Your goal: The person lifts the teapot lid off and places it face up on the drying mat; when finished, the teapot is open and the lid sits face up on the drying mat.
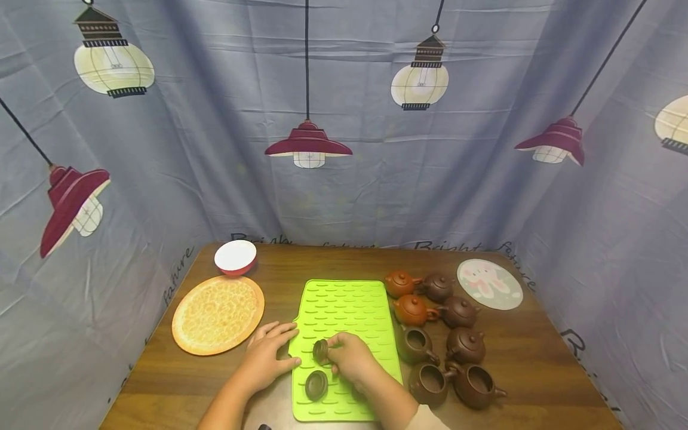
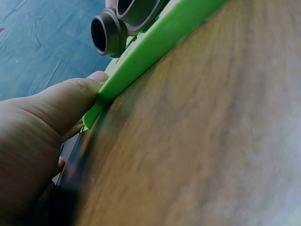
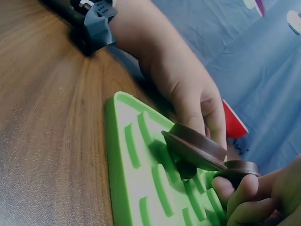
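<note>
My right hand (image 1: 352, 358) pinches a small dark brown teapot lid (image 1: 321, 352) by its edge, over the green ridged drying mat (image 1: 344, 310). A second dark lid (image 1: 316, 385) lies on the mat just nearer to me, its hollow rim side up. In the right wrist view, the pinched lid (image 3: 241, 167) shows behind the lying lid (image 3: 195, 147). Fingers spread, my left hand (image 1: 266, 358) rests at the mat's left edge. Its thumb (image 2: 75, 96) touches that edge in the left wrist view.
Right of the mat stand lidded orange teapots (image 1: 412, 309), lidded dark teapots (image 1: 466, 344) and lidless dark ones (image 1: 430, 382). A round pizza-print mat (image 1: 217, 315) and a red-and-white bowl (image 1: 235, 257) sit left. A rabbit-print round mat (image 1: 489, 283) lies at the far right.
</note>
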`<state>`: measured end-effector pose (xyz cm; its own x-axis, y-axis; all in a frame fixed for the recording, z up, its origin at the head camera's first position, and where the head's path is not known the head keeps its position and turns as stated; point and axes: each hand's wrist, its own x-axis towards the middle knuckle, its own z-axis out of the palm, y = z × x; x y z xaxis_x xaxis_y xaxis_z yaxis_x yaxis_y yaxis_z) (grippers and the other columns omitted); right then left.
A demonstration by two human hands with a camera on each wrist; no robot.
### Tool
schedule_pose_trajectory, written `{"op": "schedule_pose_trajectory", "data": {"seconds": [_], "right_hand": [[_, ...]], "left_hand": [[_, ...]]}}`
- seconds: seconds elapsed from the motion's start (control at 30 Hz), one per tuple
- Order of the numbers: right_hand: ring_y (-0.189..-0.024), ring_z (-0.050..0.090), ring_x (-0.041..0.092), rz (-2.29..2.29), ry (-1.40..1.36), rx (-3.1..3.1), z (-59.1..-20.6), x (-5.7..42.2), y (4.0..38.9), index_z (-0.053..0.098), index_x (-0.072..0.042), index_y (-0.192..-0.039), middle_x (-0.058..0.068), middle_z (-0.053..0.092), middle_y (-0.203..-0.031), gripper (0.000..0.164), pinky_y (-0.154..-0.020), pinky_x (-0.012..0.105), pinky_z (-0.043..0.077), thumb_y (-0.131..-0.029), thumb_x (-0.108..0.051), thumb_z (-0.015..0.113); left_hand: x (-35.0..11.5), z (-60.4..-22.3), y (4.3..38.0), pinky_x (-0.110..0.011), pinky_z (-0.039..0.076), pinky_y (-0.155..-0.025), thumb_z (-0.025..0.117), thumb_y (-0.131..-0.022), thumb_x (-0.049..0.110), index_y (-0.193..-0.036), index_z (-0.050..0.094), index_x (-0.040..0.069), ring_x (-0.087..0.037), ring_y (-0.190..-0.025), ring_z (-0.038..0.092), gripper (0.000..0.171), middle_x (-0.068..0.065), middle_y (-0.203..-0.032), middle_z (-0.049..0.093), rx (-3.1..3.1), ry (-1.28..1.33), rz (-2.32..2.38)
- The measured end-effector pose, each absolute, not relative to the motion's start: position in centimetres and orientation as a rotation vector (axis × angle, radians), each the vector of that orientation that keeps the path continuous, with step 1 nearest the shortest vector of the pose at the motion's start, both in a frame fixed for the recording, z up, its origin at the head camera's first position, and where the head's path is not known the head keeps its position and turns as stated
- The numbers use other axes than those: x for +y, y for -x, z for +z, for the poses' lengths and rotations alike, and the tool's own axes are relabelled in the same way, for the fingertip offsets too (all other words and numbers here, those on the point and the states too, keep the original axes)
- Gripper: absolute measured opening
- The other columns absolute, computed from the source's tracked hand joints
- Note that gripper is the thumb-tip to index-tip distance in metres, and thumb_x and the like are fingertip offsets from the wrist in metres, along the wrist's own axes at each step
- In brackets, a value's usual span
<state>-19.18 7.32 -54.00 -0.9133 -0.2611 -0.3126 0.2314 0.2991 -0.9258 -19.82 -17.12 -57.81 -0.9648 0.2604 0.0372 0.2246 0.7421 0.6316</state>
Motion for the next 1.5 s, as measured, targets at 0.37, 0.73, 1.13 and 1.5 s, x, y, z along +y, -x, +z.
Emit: {"op": "schedule_pose_trajectory", "data": {"seconds": [0.37,0.73,1.13,1.5], "right_hand": [[-0.058,0.056,0.008,-1.663,0.034,2.156,-54.4,7.2,19.3,0.065,-0.002,-0.106,0.009,0.074,-0.088,0.009,-0.046,0.013,0.039,-0.102,-0.010,0.065],[-0.064,0.060,0.012,-1.663,0.071,2.123,-53.8,7.8,19.3,0.065,0.006,-0.121,0.010,0.075,-0.092,0.024,-0.053,0.015,0.048,-0.100,-0.002,0.057],[-0.066,0.063,0.016,-1.665,0.041,2.136,-52.9,8.7,19.0,0.058,0.006,-0.136,0.013,0.072,-0.089,0.038,-0.059,0.023,0.057,-0.098,-0.001,0.057],[-0.073,0.061,0.022,-1.541,0.139,2.417,-50.4,14.9,18.8,0.065,-0.007,-0.130,0.013,0.070,-0.099,0.032,-0.058,0.030,0.052,-0.102,-0.023,0.065]], "left_hand": [[-17.2,-58.0,19.9,-0.079,0.018,-0.118,0.083,-0.086,0.051,-0.145,0.063,0.019,-0.034,-0.155,0.026,0.070,0.011,-0.159,0.050,2.883,-0.401,1.029],[-17.3,-57.9,20.0,-0.078,0.018,-0.119,0.083,-0.086,0.051,-0.145,0.063,0.019,-0.034,-0.155,0.027,0.070,0.011,-0.159,0.050,2.891,-0.396,1.028],[-17.2,-58.1,19.9,-0.078,0.019,-0.118,0.083,-0.085,0.052,-0.144,0.064,0.019,-0.035,-0.154,0.028,0.070,0.009,-0.158,0.052,2.895,-0.384,1.038],[-17.2,-58.1,19.9,-0.078,0.019,-0.118,0.083,-0.085,0.053,-0.144,0.064,0.020,-0.034,-0.154,0.029,0.071,0.010,-0.157,0.053,2.907,-0.387,1.018]]}}
